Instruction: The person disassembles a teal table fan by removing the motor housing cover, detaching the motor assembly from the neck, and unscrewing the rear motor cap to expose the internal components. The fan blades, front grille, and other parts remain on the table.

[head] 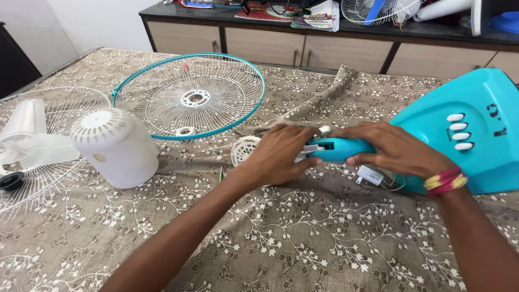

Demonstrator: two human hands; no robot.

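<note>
Both hands meet mid-table on the teal fan neck (341, 148). The left hand (280, 156) curls its fingers over the neck's white end, clenched around it. The right hand (397, 148) clamps the teal tube, fingers wrapped over the top, thumb tucked beneath. Just past the right knuckles sits the teal fan base (476, 135). Left of the left fingers stands a white motor cover (116, 146); beyond it lies a teal-rimmed fan guard (189, 97).
</note>
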